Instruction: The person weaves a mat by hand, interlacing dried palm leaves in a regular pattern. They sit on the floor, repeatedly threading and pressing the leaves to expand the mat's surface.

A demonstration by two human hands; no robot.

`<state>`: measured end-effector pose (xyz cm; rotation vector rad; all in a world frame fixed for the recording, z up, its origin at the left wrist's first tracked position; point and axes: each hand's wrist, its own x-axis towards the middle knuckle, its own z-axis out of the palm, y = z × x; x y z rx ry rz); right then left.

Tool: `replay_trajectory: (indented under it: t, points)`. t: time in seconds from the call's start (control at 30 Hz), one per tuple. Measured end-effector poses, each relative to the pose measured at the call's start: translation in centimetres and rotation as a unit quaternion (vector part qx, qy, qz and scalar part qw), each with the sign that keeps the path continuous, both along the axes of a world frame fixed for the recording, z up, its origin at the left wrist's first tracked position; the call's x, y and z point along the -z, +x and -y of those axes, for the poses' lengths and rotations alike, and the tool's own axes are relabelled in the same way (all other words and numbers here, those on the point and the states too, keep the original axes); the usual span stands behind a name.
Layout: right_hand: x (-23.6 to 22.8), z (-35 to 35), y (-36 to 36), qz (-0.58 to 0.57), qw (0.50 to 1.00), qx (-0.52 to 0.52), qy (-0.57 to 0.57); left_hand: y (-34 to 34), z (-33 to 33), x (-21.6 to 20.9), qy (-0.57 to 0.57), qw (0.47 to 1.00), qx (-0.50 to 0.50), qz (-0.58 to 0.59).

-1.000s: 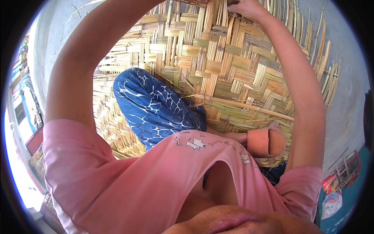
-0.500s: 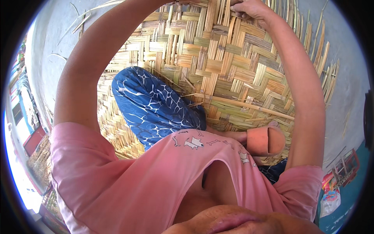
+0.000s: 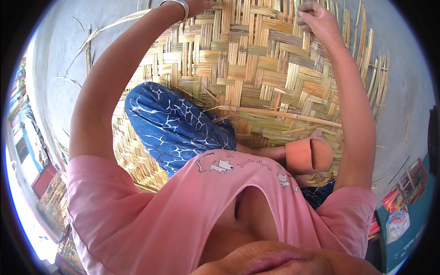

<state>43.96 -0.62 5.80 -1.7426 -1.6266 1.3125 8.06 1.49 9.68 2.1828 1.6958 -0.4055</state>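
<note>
A large mat (image 3: pixel 256 68) woven from flat, straw-coloured strips spreads under and in front of me. At its far part, my right hand (image 3: pixel 318 20) has its fingers curled together over the weave. Whether a strip lies between those fingertips is hidden. My left hand (image 3: pixel 199 6) reaches to the mat's far left part, cut off by the upper picture edge, so its fingers barely show. A silvery bangle (image 3: pixel 184 8) circles that wrist. Loose strip ends (image 3: pixel 364 43) stick out along the mat's right side, beyond my right hand.
My bent knee in blue patterned cloth (image 3: pixel 178 119) and a foot in an orange slipper (image 3: pixel 305 156) rest on the mat. A long loose strip (image 3: pixel 279 115) lies across it. Stray strips (image 3: pixel 89 46) lie on the grey floor at left. A plastic packet (image 3: pixel 397 224) is at lower right.
My right hand has shifted right, away from my left, and its fingers are more curled. The left wrist with its bangle has come into view as the picture shifted slightly.
</note>
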Motion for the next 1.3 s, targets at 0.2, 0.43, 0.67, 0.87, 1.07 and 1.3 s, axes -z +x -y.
replay_trajectory:
  t: [0.2, 0.43, 0.67, 0.87, 1.07, 1.3]
  points:
    - [-2.4, 6.7, 4.6, -0.175, 0.959, 0.172, -0.144, 1.4, 5.5, 1.0, 0.194, 0.972, 0.071, 0.111]
    - [0.5, 6.9, 4.6, -0.41, 0.84, 0.343, -0.091, 7.9, 8.3, 3.8, 0.151, 0.983, 0.065, 0.083]
    - [4.7, 4.2, 5.8, -0.434, 0.811, 0.378, -0.105, 8.5, 8.4, 4.6, 0.158, 0.981, 0.092, 0.062]
    - [5.7, 2.7, 5.4, -0.419, 0.841, 0.324, -0.112, 8.3, 8.3, 5.2, 0.198, 0.967, 0.136, 0.082]
    - [4.5, 2.9, 4.8, -0.35, 0.875, 0.309, -0.128, 8.1, 8.5, 5.6, 0.214, 0.961, 0.153, 0.086]
    - [6.6, 3.2, 5.8, -0.373, 0.88, 0.293, -0.015, 9.6, 9.8, 6.4, 0.277, 0.948, 0.098, 0.127]
